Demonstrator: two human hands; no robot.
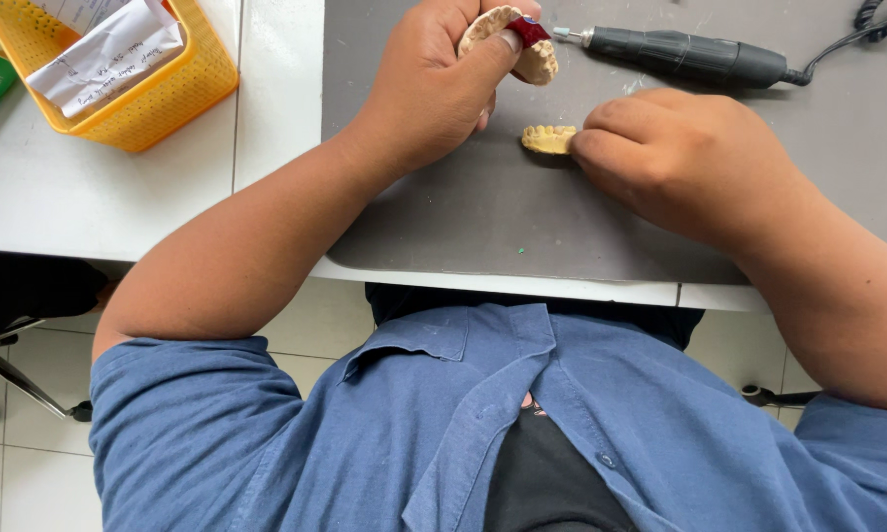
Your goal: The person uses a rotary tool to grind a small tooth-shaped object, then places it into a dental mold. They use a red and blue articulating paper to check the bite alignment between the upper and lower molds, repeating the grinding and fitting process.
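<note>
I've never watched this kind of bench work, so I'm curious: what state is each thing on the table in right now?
Left hand: raised, closed around a dental cast.
Dental cast with red piece: held off the mat, tilted.
Right hand: fingertips pinching the small cast.
Small tooth cast: lying on the grey mat.
Handheld grinder: lying on the mat, untouched, cord attached.
Yellow basket: upright, holding papers.

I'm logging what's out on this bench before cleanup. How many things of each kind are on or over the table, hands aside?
Dental casts: 2, one held in the left hand with a red piece, one on the grey mat at the right hand
Rotary handpieces: 1
Yellow baskets: 1
Grey mats: 1
Total: 5
</note>
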